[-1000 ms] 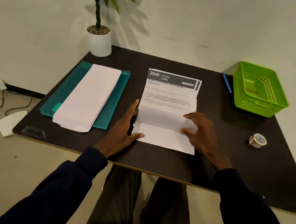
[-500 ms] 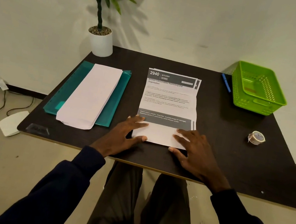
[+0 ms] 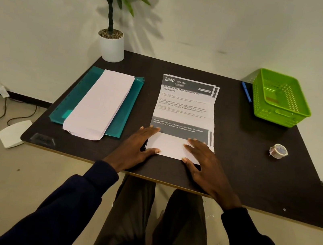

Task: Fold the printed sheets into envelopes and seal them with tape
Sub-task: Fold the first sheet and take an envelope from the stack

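A stack of printed sheets (image 3: pixel 184 109) headed "2940 KITCHEN" lies flat in the middle of the dark table (image 3: pixel 245 161). My left hand (image 3: pixel 137 146) rests with straight fingers on the near left corner of the top sheet. On the near right part of the sheet, my right hand (image 3: pixel 205 163) lies flat, fingers spread. Long white envelopes (image 3: pixel 100 104) sit in a pile on a teal folder (image 3: pixel 132 105) at the left. A small roll of clear tape (image 3: pixel 278 151) sits at the right, well away from both hands.
A green plastic basket (image 3: pixel 280 99) stands at the back right, with a blue pen (image 3: pixel 246 91) beside it. A potted plant (image 3: pixel 110 44) occupies the back left corner. The table's front edge runs just under my wrists. Cables and a white box (image 3: pixel 14 133) lie on the floor at left.
The sheet's lower part was folded up a second ago; now it lies unfolded and flat. Both hands slid toward me onto its near edge.
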